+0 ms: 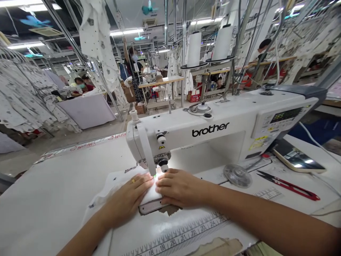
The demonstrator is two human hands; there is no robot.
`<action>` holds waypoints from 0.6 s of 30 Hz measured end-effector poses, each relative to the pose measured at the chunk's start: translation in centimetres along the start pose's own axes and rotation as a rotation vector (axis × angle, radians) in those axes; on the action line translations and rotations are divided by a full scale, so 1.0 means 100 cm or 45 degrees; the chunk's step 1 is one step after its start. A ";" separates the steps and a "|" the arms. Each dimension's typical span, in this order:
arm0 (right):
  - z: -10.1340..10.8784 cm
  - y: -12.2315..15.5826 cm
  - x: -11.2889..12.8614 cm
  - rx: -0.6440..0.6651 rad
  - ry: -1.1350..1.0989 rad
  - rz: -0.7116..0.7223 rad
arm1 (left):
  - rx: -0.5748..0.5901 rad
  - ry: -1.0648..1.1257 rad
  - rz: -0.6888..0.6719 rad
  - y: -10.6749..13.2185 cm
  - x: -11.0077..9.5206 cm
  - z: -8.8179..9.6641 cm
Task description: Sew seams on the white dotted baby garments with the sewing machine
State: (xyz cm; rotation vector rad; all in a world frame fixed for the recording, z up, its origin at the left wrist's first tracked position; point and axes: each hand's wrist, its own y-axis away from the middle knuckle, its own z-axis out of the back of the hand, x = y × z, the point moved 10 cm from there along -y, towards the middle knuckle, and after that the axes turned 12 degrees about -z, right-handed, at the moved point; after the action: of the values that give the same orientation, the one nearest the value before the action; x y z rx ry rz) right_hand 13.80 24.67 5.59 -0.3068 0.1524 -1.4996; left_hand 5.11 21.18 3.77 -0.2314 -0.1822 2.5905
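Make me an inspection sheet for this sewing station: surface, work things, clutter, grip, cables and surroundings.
Surface: white table, with a ruler scale along the near side.
Job's things: pale fabric at the lit needle area of the brother sewing machine.
Clutter: red-handled snips, a clear round disc and a phone-like device, right of the hands.
Grip: left hand and right hand both rest on the fabric, fingertips near the needle area; whether either pinches it is unclear.
Cables: a white cable runs behind the device.
Surroundings: thread cones above the machine, hanging garments, co-workers beyond.
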 end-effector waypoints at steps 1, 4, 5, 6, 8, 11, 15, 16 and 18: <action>0.000 0.000 -0.001 -0.007 -0.007 -0.007 | -0.006 0.001 -0.007 -0.001 0.001 0.001; 0.002 0.001 -0.004 -0.019 -0.042 -0.015 | -0.011 0.000 -0.003 -0.001 0.003 0.001; 0.002 0.001 -0.004 -0.016 -0.056 -0.016 | -0.006 -0.002 0.001 0.000 0.004 0.000; 0.001 0.002 -0.004 -0.012 -0.067 -0.017 | 0.006 -0.001 0.004 0.000 0.004 -0.002; 0.001 0.003 -0.005 -0.005 -0.085 -0.018 | 0.030 0.002 0.008 0.001 0.006 -0.005; 0.001 0.004 -0.006 -0.006 -0.101 -0.025 | 0.054 0.019 0.008 0.001 0.010 -0.005; 0.001 0.004 -0.008 -0.010 -0.112 -0.035 | 0.063 0.029 -0.020 -0.002 0.014 0.002; 0.001 0.005 -0.009 -0.011 -0.115 -0.040 | 0.074 0.016 -0.024 -0.004 0.012 0.003; 0.002 0.005 -0.010 -0.011 -0.125 -0.057 | 0.061 -0.028 -0.003 -0.006 0.007 0.005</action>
State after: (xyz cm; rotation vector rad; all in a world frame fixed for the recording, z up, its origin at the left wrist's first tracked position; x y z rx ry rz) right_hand 14.22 25.67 5.56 -0.3925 0.0739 -1.5251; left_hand 4.73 22.06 4.28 -0.1857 -0.1279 2.5922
